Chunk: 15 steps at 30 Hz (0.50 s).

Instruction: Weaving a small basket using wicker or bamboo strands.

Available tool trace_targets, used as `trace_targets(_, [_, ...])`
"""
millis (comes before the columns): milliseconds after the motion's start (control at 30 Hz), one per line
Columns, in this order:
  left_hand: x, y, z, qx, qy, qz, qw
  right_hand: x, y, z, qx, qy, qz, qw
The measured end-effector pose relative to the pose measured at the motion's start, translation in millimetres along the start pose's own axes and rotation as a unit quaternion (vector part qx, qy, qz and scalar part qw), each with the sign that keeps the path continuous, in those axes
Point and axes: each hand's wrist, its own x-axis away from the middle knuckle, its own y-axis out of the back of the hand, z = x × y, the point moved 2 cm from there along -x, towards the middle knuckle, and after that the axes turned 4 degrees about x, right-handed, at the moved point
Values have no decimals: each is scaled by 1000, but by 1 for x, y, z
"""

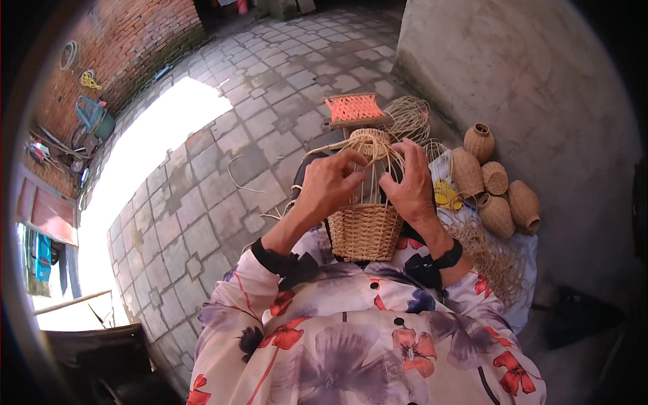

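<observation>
A half-woven basket [364, 233] of straw-coloured cord sits upright in my lap. Its lower part is a dense weave; thin bare uprights rise from there to a woven ring [370, 140] at the far end. At the uprights' left side, my left hand [332, 177] has its fingers curled, thumb close to forefinger, and what lies in the pinch is too small to make out. Opposite, my right hand [412, 181] bends round loose straw cord [397, 160] beside the ring, its thumb pointing inward at the uprights.
Beyond the basket stands a small stool [354, 109] with an orange laced seat, beside a coil of cord [408, 116]. To the right, several finished woven vases [466, 172] lie near a concrete wall [526, 81]. Loose cord [493, 260] covers a white sheet. Paving [196, 223] extends left.
</observation>
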Motion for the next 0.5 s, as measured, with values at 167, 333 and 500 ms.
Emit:
trace_targets(167, [12,49,15,202,84,15,976,5,12,-16,-44,-116,63,990])
trace_targets(333, [16,44,24,367,166,71,913,16,5,-28,-132,-127,78,980])
trace_targets(500, [9,22,26,264,128,62,954,16,4,-28,-157,-126,82,976])
